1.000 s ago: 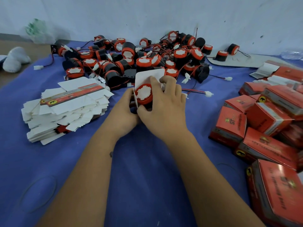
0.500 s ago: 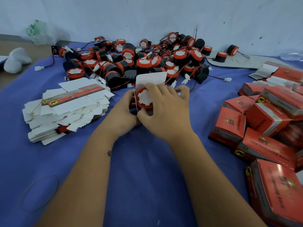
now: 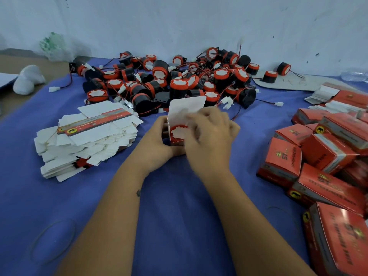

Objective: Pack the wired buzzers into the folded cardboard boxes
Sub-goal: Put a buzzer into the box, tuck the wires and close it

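Since 0.5 s ago the buzzer (image 3: 177, 133) has dropped deeper into the box (image 3: 184, 116), its white top flap now standing clear above it; the right hand (image 3: 209, 140) has shifted across the opening and is motion-blurred.

Left hand (image 3: 157, 140) grips the box's left wall, fingers curled round it; right hand's fingers are bent over the box mouth, but blur hides whether they pinch anything; cannot tell.

Handling, judged: box is thin card, light, crushes easily; hold by its side walls; buzzer is rigid plastic, best held by its body, not its wire.

Appearance: black drum, red ring, white scalloped face; loose buzzers (image 3: 179, 84) heaped behind, flat blanks (image 3: 89, 136) left, packed boxes (image 3: 322, 156) right.
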A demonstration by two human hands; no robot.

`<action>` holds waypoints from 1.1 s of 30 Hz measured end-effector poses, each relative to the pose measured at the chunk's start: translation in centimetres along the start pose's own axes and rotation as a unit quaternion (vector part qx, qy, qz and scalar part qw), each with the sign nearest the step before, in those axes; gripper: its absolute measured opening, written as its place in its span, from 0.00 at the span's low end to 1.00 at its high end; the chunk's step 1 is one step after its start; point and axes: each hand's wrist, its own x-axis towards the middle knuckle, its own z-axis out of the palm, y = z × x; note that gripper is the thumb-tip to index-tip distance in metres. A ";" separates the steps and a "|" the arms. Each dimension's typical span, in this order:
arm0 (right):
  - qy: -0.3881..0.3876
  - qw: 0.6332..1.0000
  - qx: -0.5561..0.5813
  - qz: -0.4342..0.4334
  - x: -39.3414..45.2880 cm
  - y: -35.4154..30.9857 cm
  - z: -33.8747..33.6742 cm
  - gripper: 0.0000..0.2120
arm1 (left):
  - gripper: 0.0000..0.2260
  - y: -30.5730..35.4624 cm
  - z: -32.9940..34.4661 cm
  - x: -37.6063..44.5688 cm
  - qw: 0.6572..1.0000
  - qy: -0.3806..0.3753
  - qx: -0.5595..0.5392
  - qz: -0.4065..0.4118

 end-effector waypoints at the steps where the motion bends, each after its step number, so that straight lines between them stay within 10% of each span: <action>1: 0.057 0.992 0.096 0.064 0.3 0.0 -0.3 0.09 | 0.29 0.0 0.0 0.0 1.000 0.000 -0.003 -0.002; 6: 0.120 0.806 0.362 0.452 2.2 2.3 -1.7 0.11 | 0.31 0.2 -0.5 -0.1 0.999 -0.043 0.000 -0.015; 9: 0.100 0.732 0.475 0.477 3.1 3.4 -2.4 0.25 | 0.32 0.4 -0.5 -0.1 0.998 -0.059 0.001 -0.018; 18: 0.107 0.960 0.245 0.086 2.3 -0.3 -2.3 0.06 | 0.35 0.3 0.0 0.0 0.999 -0.054 0.004 0.004; 24: 0.032 0.977 0.132 -0.165 0.9 -1.5 -0.7 0.08 | 0.22 -0.1 0.1 0.4 0.998 -0.044 0.045 0.029; 33: -0.022 0.994 -0.001 -0.110 1.7 0.9 -2.1 0.02 | 0.24 0.1 -0.2 0.0 1.000 -0.017 0.009 0.004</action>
